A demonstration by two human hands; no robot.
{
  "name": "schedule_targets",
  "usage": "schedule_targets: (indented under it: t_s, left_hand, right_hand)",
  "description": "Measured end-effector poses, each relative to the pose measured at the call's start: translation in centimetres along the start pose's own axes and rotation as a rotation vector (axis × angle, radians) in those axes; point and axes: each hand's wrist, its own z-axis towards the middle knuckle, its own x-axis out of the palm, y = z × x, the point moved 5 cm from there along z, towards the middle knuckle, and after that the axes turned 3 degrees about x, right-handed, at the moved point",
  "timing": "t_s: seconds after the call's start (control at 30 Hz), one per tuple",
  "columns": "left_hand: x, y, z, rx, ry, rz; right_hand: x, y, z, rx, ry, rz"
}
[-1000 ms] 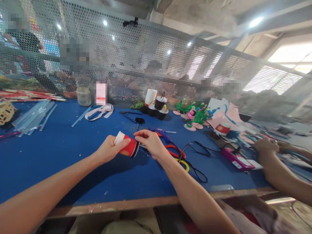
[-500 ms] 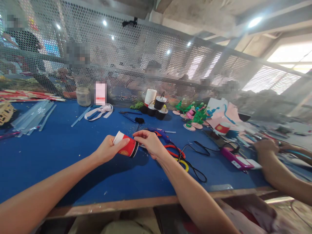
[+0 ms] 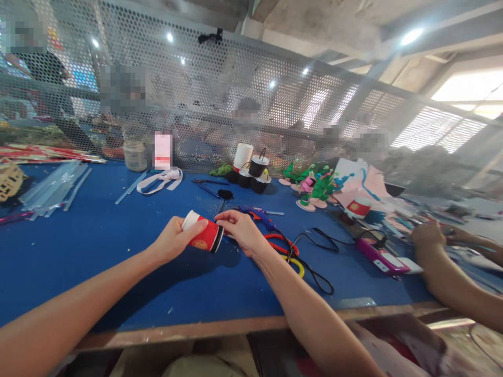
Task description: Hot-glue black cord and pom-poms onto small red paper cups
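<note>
My left hand (image 3: 173, 240) is wrapped round a red and white paper cup (image 3: 202, 235), tilted on its side above the blue table. A black band (image 3: 217, 240) circles the cup's right end. Close by that end, my right hand (image 3: 240, 229) has thumb and forefinger pinched on a thin strand of black yarn (image 3: 220, 207). This strand leads up toward a small black yarn ball (image 3: 225, 193) on the table. The fingertips partly hide where the strand meets the cup.
Behind my right hand lie a blue glue gun (image 3: 261, 217), scissors with red and yellow handles (image 3: 301, 267) and a black cable (image 3: 320, 238). Black-wrapped cups (image 3: 258, 166) stand farther back. Clear strips (image 3: 55, 188) lie left. Another person's arm (image 3: 440, 262) reaches in at right.
The cup has turned very slightly in my left hand, so its gold print shows a little differently. Both hands stay in nearly the same place.
</note>
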Motion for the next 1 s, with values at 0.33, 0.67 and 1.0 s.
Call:
schedule_targets:
  t_s: [0.33, 0.67, 1.0]
  left_hand:
    - [-1.0, -0.2, 0.5, -0.192, -0.263, -0.288]
    - [-0.9, 0.0, 0.2, -0.256, -0.309, -0.352]
    - [-0.8, -0.3, 0.4, -0.060, -0.205, -0.203]
  right_hand:
    - [0.7, 1.8, -1.6, -0.250, 0.010, -0.310]
    - [1.5, 1.7, -2.3, -0.226, 0.050, -0.302]
    - [1.2, 1.0, -1.5, -0.043, 0.146, 0.040]
